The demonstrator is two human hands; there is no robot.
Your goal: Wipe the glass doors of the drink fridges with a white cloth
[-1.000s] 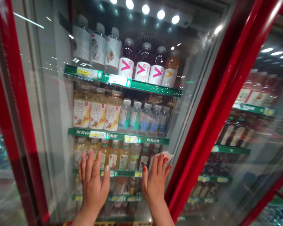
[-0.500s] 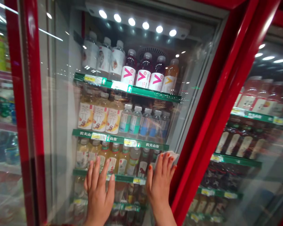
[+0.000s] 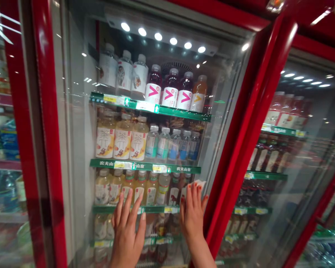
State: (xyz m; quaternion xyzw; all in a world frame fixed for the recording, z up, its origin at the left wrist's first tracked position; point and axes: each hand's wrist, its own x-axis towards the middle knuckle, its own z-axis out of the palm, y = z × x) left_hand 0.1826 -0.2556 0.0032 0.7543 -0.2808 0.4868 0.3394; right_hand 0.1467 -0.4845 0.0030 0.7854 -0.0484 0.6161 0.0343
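Observation:
Both my hands lie flat on the glass door point(image 3: 80, 149) of a red-framed drinks fridge. My left hand point(image 3: 128, 229) is open, fingers spread upward, over the lower shelves of pale yellow bottles point(image 3: 134, 188). My right hand point(image 3: 193, 214) is open too, red-nailed, pressed on the glass right beside the door's red right frame point(image 3: 240, 149). A small white piece point(image 3: 199, 183) shows at its fingertips; I cannot tell whether it is held or stuck to the glass.
Green shelves point(image 3: 145, 165) inside carry tea bottles, water bottles and purple drinks with pink-marked labels point(image 3: 170, 93). A red upright point(image 3: 48, 149) bounds the door on the left. Another fridge point(image 3: 281, 156) with dark bottles stands to the right.
Both hands have stayed flat on the glass. They now sit slightly further right in view, and the left red upright has come further into the picture.

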